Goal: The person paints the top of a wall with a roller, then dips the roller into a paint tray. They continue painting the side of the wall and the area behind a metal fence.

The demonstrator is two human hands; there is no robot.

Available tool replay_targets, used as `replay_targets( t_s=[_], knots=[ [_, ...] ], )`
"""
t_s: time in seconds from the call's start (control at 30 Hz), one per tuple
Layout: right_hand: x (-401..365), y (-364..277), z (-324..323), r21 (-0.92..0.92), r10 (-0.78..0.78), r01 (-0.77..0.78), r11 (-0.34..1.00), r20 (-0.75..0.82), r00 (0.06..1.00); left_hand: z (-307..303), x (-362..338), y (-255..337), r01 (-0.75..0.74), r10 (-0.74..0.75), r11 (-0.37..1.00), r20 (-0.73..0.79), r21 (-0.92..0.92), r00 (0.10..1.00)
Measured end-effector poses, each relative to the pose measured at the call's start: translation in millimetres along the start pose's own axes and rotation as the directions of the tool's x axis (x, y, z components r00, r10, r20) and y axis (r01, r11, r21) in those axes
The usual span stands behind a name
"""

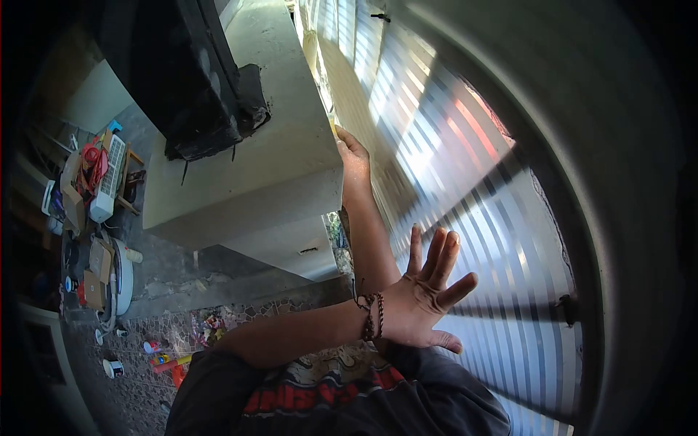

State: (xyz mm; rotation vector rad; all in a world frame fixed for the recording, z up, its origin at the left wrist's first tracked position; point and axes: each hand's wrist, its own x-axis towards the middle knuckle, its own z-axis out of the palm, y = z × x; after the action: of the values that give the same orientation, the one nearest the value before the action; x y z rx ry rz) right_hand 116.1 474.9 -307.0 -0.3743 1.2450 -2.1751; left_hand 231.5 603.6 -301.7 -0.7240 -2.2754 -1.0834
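Note:
My left hand (pixel 425 294), with dark beaded bracelets at the wrist, reaches across from the left. Its fingers and thumb are spread, and nothing is in it. Farther up, my right hand (pixel 352 149) is closed at the edge of the pale concrete beam (pixel 283 156). A small yellowish piece shows by its fingertips, but what it holds is too small to make out. Beside both hands, to the right, is a striped, light-coloured corrugated sheet (pixel 472 247). The left hand overlaps the view of the right arm's lower part.
A black post (pixel 182 80) meets the beam at the upper left. Below left lie a white slatted unit (pixel 109 178), red cable (pixel 91 163), cardboard boxes (pixel 94 269) and a white tub (pixel 113 368) on the floor. A dark curved rim (pixel 592 291) borders the sheet on the right.

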Motion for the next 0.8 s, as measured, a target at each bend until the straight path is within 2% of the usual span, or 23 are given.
replay_targets(
  t_s=[0.07,0.13,0.17,0.23,0.27,0.3,0.37,0.43,0.5,0.53,0.6,0.63,0.67,0.73,0.8],
  knots=[
    [-3.7,-3.1,-1.6,-0.028,0.001,-0.002,1.0,-0.008,1.0,0.2,-1.7,4.7,-0.01,0.01,1.0,-0.038,0.0,0.999],
    [1.9,-3.3,-2.8,-0.07,0.011,-0.011,0.997,-0.013,1.0,-6.7,2.8,15.1,0.068,-0.072,0.997,-0.089,-0.042,0.993],
    [5.6,-0.1,-4.2,-0.06,-0.003,0.002,0.998,-0.009,1.0,-12.9,8.1,16.6,0.059,-0.062,0.998,-0.079,-0.032,0.995],
    [7.6,1.5,-5.4,-0.051,0.024,-0.026,0.998,-0.03,0.999,-23.9,16.4,20.3,0.162,-0.195,0.975,-0.242,-0.151,0.95],
    [6.1,-1.6,-5.6,-0.046,0.05,-0.051,0.998,-0.015,0.999,-31.6,25.9,15.0,0.2,-0.23,0.972,-0.333,-0.122,0.914],
    [3.7,-3.7,-4.8,-0.048,0.061,-0.062,0.997,-0.008,0.998,-38.5,31.1,3.6,0.196,-0.215,0.977,-0.359,-0.089,0.908],
    [3.2,1.4,-3.0,-0.03,0.03,-0.03,0.999,-0.002,1.0,-48.0,39.6,-8.0,0.261,-0.293,0.955,-0.327,-0.139,0.898],
    [2.3,8.7,-4.4,-0.03,0.029,-0.029,0.999,0.006,1.0,-46.8,41.6,-14.6,0.282,-0.309,0.951,-0.322,-0.13,0.895],
    [4.2,17.1,-4.0,-0.073,-0.04,0.04,0.997,0.006,0.999,-34.5,33.4,-25.1,0.365,-0.466,0.874,-0.34,-0.321,0.817],
    [1.0,16.8,-4.7,-0.101,-0.041,0.041,0.994,0.001,0.999,-31.3,30.3,-26.1,0.386,-0.495,0.856,-0.333,-0.343,0.802],
    [-2.5,22.5,-7.1,-0.002,-0.024,0.024,1.0,0.022,0.999,-16.9,23.7,-22.0,0.486,-0.613,0.775,-0.292,-0.403,0.735],
    [2.6,21.7,-3.3,0.031,-0.018,0.018,0.999,0.028,0.999,-13.2,26.6,-23.0,0.497,-0.634,0.759,-0.305,-0.42,0.711],
    [8.2,21.4,0.2,-0.012,-0.012,0.012,1.0,0.03,0.999,-11.8,27.8,-25.3,0.496,-0.641,0.757,-0.333,-0.426,0.692],
    [11.7,20.8,-0.9,-0.059,0.0,0.001,0.998,0.024,1.0,-8.8,25.2,-23.8,0.528,-0.657,0.743,-0.294,-0.412,0.694],
    [13.9,21.7,2.4,-0.032,-0.019,0.019,0.999,0.008,1.0,-9.5,26.9,-27.9,0.529,-0.659,0.741,-0.297,-0.413,0.69]
  ],
)
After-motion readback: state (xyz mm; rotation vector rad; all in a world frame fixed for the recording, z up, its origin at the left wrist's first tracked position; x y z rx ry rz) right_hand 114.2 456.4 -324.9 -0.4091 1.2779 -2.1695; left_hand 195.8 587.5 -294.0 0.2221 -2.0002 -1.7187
